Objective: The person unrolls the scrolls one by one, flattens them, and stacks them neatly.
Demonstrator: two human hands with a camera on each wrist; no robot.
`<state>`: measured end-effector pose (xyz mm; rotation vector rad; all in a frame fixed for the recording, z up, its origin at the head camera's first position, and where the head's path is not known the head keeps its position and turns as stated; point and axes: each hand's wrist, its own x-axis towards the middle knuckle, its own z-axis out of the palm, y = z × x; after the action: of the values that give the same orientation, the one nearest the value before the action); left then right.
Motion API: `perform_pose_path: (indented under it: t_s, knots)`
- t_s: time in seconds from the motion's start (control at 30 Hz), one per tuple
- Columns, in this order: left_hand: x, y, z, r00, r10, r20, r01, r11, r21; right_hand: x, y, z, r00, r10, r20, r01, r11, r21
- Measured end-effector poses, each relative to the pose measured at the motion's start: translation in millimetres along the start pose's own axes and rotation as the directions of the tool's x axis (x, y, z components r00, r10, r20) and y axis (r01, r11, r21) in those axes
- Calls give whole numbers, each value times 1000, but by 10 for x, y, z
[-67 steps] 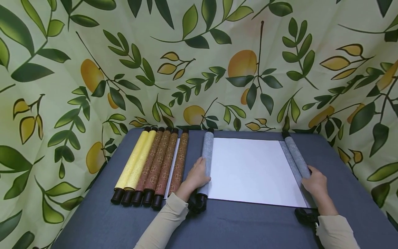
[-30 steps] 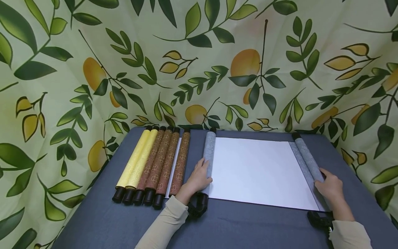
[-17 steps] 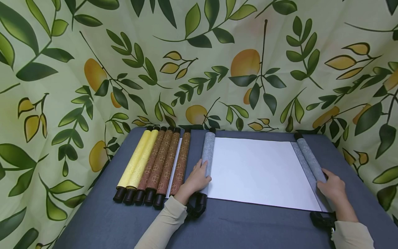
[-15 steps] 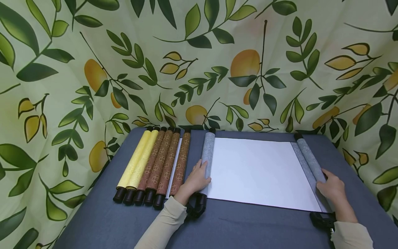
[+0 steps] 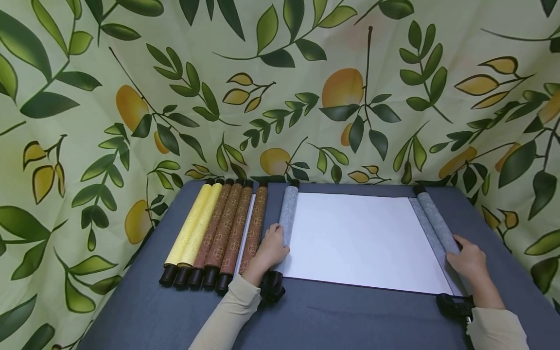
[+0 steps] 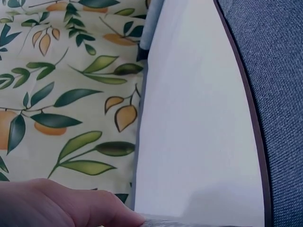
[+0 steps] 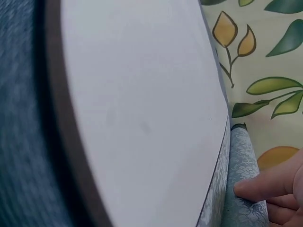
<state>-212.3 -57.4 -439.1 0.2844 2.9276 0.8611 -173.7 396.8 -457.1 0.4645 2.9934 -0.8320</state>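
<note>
A partly unrolled hanging scroll [image 5: 354, 238] lies across the table, its white paper blank between two grey-blue patterned rolls. My left hand [image 5: 270, 248] grips the left roll [image 5: 289, 209] near its lower end. The right roll [image 5: 435, 216] is held by my right hand [image 5: 469, 260], also towards the near end. In the right wrist view the thumb [image 7: 265, 184] presses on the floral brocade, with fingers curled beneath. At the bottom of the left wrist view the left hand [image 6: 71, 203] shows only in part, its fingertips out of sight.
Left of the scroll, several rolled scrolls lie side by side: yellow ones [image 5: 192, 223] and brown patterned ones [image 5: 223, 228], with black end knobs. A blue-grey cloth [image 5: 341, 321] covers the table. Behind hangs a leaf-and-fruit printed curtain [image 5: 280, 97].
Over the earlier frames my right hand moved right with its roll, baring more white paper. Since half a second ago, my left hand and the left roll have shifted slightly left.
</note>
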Motion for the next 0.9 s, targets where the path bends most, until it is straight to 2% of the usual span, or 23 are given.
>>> perform_pose_path:
  t_s: [0.27, 0.4, 0.63, 0.9]
  knots:
    - [15, -23, -4, 999, -24, -28, 23, 1000, -17, 9, 0, -9, 1000, 18, 21, -18, 1000, 8]
    - [18, -35, -12, 999, -41, 2, 41, 998, -46, 10, 15, 4, 1000, 19, 11, -19, 1000, 12]
    - [0, -68, -24, 997, -61, 47, 62, 997, -36, 1, 64, 12, 1000, 23, 10, -23, 1000, 19]
    - [-10, -113, -10, 997, -73, -16, 73, 997, 18, -11, 74, -21, 1000, -2, -18, 2, 1000, -17]
